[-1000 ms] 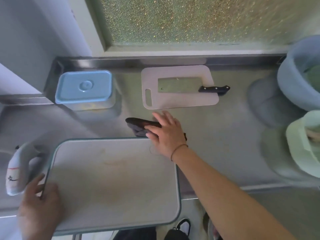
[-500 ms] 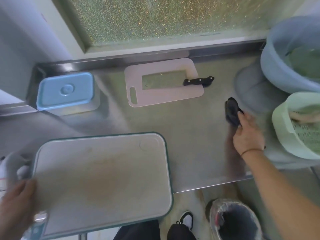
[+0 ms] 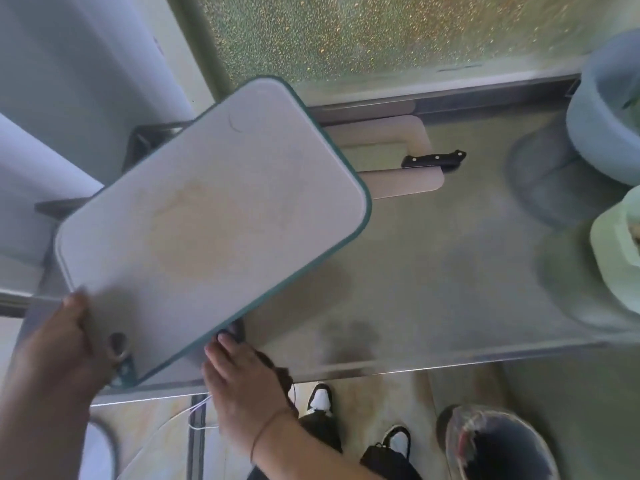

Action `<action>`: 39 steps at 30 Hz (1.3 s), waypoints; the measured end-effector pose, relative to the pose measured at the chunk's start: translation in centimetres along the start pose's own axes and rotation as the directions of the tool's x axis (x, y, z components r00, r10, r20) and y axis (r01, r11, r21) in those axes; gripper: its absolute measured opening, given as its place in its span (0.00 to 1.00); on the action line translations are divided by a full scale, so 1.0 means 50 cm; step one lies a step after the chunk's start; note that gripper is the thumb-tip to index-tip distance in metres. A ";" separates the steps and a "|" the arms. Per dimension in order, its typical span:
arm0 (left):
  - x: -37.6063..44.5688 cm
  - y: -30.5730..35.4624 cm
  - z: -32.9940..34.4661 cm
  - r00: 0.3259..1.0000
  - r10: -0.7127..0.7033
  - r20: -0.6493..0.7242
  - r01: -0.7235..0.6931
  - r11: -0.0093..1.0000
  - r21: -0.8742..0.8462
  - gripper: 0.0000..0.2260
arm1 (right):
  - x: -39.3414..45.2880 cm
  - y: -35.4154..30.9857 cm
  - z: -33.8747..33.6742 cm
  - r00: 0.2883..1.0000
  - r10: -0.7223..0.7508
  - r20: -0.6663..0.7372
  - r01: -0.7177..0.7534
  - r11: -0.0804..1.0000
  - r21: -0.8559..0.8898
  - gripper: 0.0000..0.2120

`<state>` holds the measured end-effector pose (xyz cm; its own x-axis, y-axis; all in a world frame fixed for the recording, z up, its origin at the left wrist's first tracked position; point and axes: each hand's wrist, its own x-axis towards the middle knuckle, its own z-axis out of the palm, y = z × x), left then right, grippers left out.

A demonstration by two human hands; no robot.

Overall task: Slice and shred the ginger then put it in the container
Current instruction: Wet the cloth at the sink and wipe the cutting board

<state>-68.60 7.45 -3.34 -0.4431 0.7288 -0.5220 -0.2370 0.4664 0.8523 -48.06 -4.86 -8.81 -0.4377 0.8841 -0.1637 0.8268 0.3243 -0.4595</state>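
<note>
A big board [image 3: 214,216] is tilting above the tabletop's [image 3: 433,271] left part, overlapping a small board [image 3: 398,188] lying near the back edge; a knife [image 3: 434,160] is lying on that small board, and two bowls [image 3: 602,126] are sitting at the right edge.

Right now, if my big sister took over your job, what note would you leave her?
Left hand: grips the near corner of the big cutting board, lifted and tilted off the counter.
Right hand: presses a dark cloth on the counter's front edge, under the raised board.
Knife: lies on the small pink board at the back, partly hidden by the big board.
Container and ginger: neither shows in this view.
Done: no slicing or shredding visible.
Left: finish wiping, lay the board flat, fetch ginger, slice, shred, fill the container.
</note>
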 end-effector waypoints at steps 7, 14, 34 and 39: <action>-0.025 -0.027 0.088 0.996 0.080 -0.028 -0.070 0.966 0.249 0.12 | -0.136 0.135 -0.038 0.957 0.120 -0.265 -0.140 0.988 -0.061 0.25; -0.072 -0.092 0.127 1.000 -0.006 0.008 0.003 0.943 0.333 0.14 | -0.433 0.465 -0.128 0.721 0.525 -0.451 -0.577 0.816 0.027 0.25; -0.130 -0.147 0.240 0.929 0.326 0.175 -0.302 0.394 0.868 0.21 | -0.016 0.379 -0.212 0.865 0.213 -0.455 -0.247 0.969 -0.016 0.20; -0.147 -0.153 0.243 0.904 0.387 0.182 -0.352 0.430 0.831 0.22 | -0.215 0.587 -0.254 0.674 0.533 -0.511 -0.575 0.813 0.090 0.20</action>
<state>-53.01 4.62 -6.44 -0.3352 0.9305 -0.1478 0.7726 0.3612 0.5221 -14.59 -0.56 -9.44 0.3263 0.9409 0.0912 0.8924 -0.2748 -0.3580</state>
